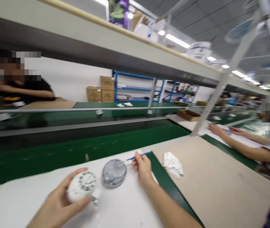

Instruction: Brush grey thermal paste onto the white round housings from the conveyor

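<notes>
My left hand [64, 199] is closed around a round white plastic part [82, 185] with a ring of dark slots on its face and a small white tab at its lower right. Between my fingers and thumb, my right hand [143, 167] pinches a thin blue-handled brush [138, 156]. The tip of this tool reaches into a shallow round dish of grey paste [114, 173]. The dish rests on a white sheet [118, 205], to the right of the white part. Motion blur hides the fine detail of the part.
A crumpled white cloth [173, 164] lies on a beige board [215, 180] to the right. A green conveyor belt [54, 155] runs behind the sheet. An overhead shelf [106, 41] and a slanted post [215, 101] frame the bench. Other people sit across and at the right.
</notes>
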{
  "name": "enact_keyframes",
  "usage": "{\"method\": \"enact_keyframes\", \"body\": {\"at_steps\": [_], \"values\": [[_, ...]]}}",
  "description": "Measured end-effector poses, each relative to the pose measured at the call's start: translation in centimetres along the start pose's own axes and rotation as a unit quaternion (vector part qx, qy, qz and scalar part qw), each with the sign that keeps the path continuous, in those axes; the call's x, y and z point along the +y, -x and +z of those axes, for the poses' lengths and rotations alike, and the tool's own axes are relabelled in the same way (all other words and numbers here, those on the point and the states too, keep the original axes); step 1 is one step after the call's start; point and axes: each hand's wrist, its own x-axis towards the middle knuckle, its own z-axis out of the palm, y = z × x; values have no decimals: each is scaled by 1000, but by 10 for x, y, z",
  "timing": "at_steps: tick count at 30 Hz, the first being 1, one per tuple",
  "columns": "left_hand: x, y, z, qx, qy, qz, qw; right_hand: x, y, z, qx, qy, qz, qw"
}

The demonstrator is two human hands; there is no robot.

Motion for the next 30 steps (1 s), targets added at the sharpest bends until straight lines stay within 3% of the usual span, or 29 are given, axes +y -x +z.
{"method": "enact_keyframes", "body": {"at_steps": [4,7,13,22,30], "values": [[-6,21,27,-77,55,-72,993,0,3,-6,-25,-5,34,999],[-7,23,39,-74,-23,-65,995,-4,8,-7,-32,-17,45,998],[-12,23,28,-105,-129,-26,986,-10,22,-6,-71,-28,58,995],[-6,25,19,-127,-120,-7,985,-19,63,-1,-161,-11,112,981],[-9,25,12,-127,-178,44,975,-18,76,-4,-194,3,121,974]]}}
